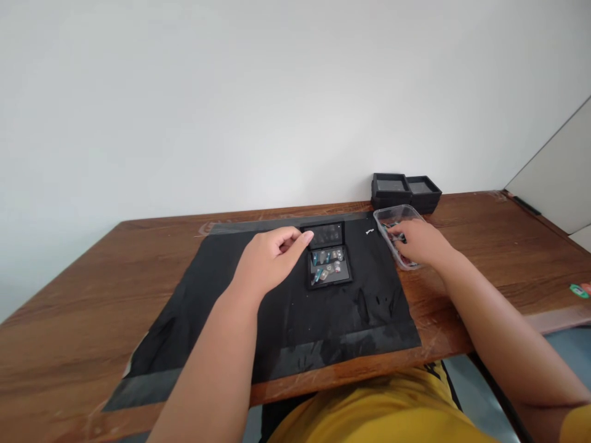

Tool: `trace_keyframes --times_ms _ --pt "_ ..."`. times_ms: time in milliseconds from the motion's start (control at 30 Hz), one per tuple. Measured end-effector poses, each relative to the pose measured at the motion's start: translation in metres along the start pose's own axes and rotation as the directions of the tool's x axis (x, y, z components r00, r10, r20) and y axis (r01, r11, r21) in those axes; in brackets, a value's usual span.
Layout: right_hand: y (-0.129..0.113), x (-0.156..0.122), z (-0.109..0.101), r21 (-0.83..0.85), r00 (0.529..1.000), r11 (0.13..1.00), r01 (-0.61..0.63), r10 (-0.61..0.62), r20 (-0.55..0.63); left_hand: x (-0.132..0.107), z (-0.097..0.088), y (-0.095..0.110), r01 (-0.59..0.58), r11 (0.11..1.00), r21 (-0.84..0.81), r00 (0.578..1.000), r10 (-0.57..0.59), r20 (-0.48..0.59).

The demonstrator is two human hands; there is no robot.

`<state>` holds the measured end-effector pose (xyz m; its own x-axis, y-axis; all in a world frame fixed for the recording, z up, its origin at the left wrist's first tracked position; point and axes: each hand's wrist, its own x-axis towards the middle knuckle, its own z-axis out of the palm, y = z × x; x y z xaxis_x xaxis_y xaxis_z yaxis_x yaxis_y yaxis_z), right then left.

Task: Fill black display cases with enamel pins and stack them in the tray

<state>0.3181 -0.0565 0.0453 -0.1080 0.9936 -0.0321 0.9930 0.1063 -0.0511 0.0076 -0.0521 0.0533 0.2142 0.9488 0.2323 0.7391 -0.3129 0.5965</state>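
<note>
A small black hinged case (329, 263) lies open on a black mat (286, 307). Its lower half holds several small pale and teal pieces; its lid stands behind. My left hand (272, 258) hovers at the case's left edge, fingers curled together with the thumb near the lid, and nothing visible in them. My right hand (422, 241) reaches into a clear plastic tub (398, 215) to the right of the mat. Its fingers are bent down onto the small pieces inside; whether it grips one is hidden.
The mat covers the middle of a brown wooden table (69, 320) against a white wall. Two black square boxes (404, 189) are stacked at the back behind the tub. A small white bit (369, 231) lies on the mat. Small green objects (579, 290) sit at the right edge.
</note>
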Motion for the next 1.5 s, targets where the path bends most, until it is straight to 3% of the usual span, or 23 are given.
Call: trace_keyframes --times_ms 267,333,433,533,667,933,1300,1500 --pt "-0.010 -0.005 -0.011 0.095 0.985 0.981 -0.169 0.173 -0.030 -0.001 0.005 0.004 0.018 1.000 0.019 0.997 -0.019 0.074" --pt "-0.009 -0.006 -0.013 0.123 0.978 0.974 -0.188 0.197 -0.062 -0.002 0.008 0.006 0.014 0.999 0.032 0.987 -0.019 0.160" --pt "-0.007 -0.006 -0.013 0.170 0.970 0.965 -0.198 0.218 -0.111 -0.004 0.014 0.010 -0.020 0.997 0.081 0.939 -0.009 0.343" --pt "-0.007 -0.006 -0.012 0.203 0.967 0.960 -0.192 0.220 -0.126 -0.005 0.017 0.013 -0.058 0.988 0.143 0.901 -0.010 0.433" --pt "-0.008 -0.006 -0.011 0.235 0.969 0.956 -0.178 0.212 -0.129 -0.005 0.015 0.011 -0.066 0.983 0.173 0.903 -0.015 0.430" --pt "-0.010 -0.005 -0.009 0.332 0.933 0.939 -0.083 0.191 -0.305 -0.004 0.012 0.001 -0.085 0.992 0.097 0.890 0.032 0.455" --pt "-0.008 -0.005 -0.011 0.247 0.943 0.955 -0.163 0.224 -0.246 -0.003 0.012 0.003 -0.065 0.987 0.150 0.896 -0.008 0.444" --pt "-0.006 -0.004 -0.008 0.227 0.955 0.963 -0.148 0.199 -0.220 -0.003 0.003 -0.003 -0.050 0.992 0.118 0.897 -0.008 0.442"
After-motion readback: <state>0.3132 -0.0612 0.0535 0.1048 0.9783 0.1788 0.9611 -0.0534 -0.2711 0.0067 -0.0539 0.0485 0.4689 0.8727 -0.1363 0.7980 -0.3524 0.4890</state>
